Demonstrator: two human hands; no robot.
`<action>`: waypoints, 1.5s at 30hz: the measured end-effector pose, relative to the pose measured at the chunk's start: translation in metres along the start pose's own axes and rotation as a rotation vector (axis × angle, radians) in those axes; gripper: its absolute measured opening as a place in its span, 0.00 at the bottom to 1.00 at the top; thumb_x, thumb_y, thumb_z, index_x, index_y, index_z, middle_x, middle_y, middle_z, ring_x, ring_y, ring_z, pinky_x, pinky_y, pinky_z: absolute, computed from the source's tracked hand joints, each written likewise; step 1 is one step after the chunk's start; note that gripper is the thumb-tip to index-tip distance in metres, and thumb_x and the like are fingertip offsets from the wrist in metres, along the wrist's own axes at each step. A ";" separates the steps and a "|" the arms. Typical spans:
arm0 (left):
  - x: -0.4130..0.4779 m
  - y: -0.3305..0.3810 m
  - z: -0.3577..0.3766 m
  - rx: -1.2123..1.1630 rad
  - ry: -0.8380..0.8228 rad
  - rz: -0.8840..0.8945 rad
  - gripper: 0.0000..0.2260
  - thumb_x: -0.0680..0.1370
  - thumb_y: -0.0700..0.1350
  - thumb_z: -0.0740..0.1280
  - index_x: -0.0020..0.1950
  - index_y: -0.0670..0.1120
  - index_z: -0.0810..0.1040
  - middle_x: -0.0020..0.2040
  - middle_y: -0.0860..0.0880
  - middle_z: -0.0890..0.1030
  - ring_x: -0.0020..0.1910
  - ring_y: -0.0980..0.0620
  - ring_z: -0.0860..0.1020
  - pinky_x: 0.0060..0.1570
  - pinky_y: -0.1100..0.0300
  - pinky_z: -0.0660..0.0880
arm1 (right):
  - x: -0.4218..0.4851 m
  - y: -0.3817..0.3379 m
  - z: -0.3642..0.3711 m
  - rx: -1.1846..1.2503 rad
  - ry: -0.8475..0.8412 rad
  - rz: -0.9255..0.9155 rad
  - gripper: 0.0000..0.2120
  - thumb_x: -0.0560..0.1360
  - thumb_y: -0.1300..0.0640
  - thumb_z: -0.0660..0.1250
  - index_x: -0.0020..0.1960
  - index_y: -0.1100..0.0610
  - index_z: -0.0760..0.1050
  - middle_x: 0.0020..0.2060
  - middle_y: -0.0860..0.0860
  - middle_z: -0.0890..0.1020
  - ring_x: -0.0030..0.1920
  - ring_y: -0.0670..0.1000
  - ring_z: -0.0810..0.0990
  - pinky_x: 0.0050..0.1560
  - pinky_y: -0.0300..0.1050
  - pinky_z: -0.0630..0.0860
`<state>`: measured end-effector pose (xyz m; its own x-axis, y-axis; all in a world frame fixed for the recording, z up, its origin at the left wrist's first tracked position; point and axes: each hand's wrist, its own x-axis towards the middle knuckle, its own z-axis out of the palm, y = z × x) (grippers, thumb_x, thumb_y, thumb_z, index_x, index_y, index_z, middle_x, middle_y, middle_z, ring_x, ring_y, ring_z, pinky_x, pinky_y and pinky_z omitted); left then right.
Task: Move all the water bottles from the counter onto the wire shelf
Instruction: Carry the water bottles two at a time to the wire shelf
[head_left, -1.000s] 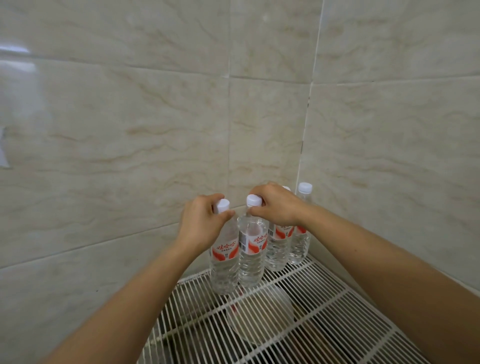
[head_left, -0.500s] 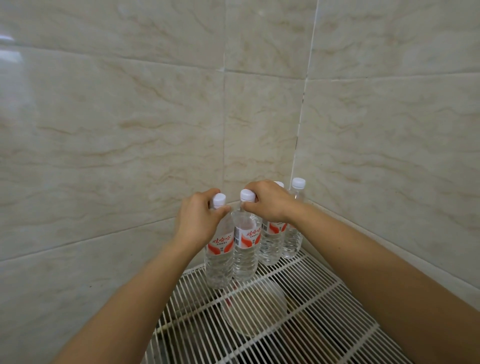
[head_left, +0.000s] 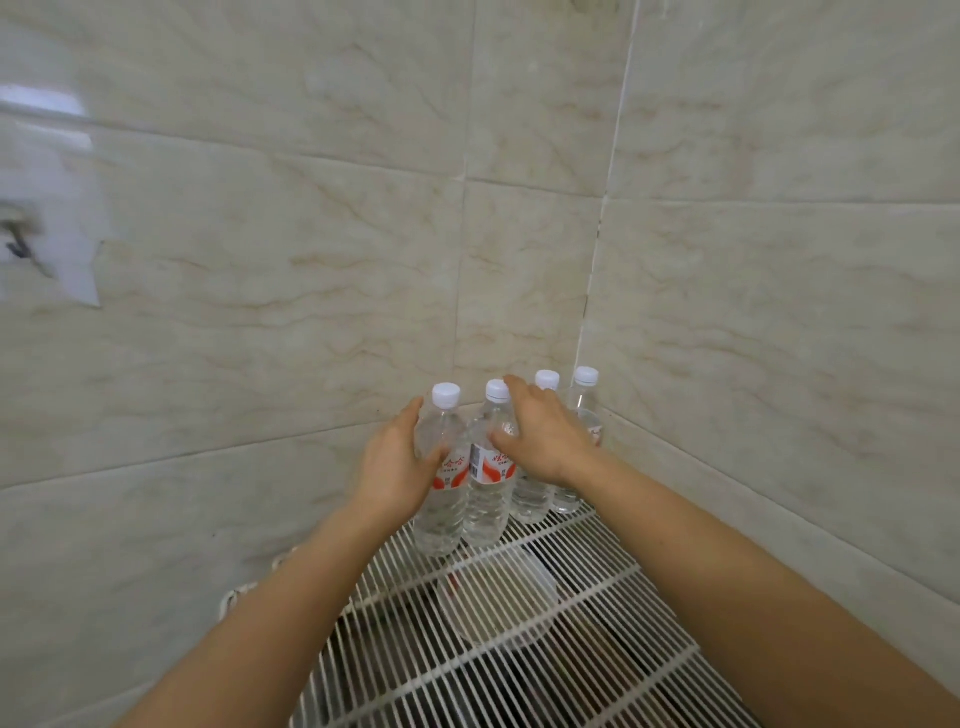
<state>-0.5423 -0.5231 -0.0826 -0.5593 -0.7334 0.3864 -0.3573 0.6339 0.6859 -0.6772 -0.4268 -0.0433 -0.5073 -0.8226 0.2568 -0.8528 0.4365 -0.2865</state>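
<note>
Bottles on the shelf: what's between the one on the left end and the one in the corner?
A second bottle and a third bottle stand between the left bottle and the corner bottle; the right hand partly covers both. Head view.

third bottle (head_left: 530, 501) half hidden, shelf (head_left: 597, 654) cropped

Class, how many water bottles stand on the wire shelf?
4, in a row along the wall: the leftmost bottle at the left hand, the second at the right hand, the third behind that hand, the fourth in the corner. None seems hidden.
</note>
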 end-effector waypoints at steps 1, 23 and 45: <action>-0.009 -0.003 -0.004 0.023 -0.002 -0.021 0.27 0.77 0.49 0.66 0.74 0.46 0.63 0.70 0.45 0.71 0.69 0.46 0.70 0.65 0.52 0.68 | -0.008 -0.003 0.000 0.020 0.001 -0.010 0.32 0.78 0.50 0.64 0.77 0.55 0.54 0.69 0.57 0.69 0.68 0.59 0.68 0.63 0.54 0.69; -0.407 -0.081 -0.210 0.452 0.124 -0.504 0.17 0.78 0.48 0.62 0.66 0.46 0.73 0.64 0.44 0.75 0.64 0.44 0.71 0.60 0.52 0.72 | -0.308 -0.230 0.101 0.137 -0.330 -0.505 0.25 0.78 0.47 0.63 0.70 0.58 0.65 0.67 0.56 0.71 0.66 0.57 0.70 0.64 0.50 0.69; -0.675 -0.281 -0.541 0.695 0.126 -0.915 0.20 0.78 0.50 0.59 0.69 0.46 0.69 0.64 0.44 0.72 0.65 0.44 0.68 0.61 0.48 0.72 | -0.493 -0.660 0.240 -0.039 -0.495 -0.882 0.28 0.78 0.45 0.61 0.73 0.56 0.61 0.68 0.55 0.69 0.68 0.58 0.66 0.65 0.57 0.66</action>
<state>0.3404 -0.3386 -0.2025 0.1865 -0.9824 0.0059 -0.9466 -0.1781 0.2687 0.1650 -0.3964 -0.2022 0.4065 -0.9122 -0.0521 -0.9066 -0.3956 -0.1467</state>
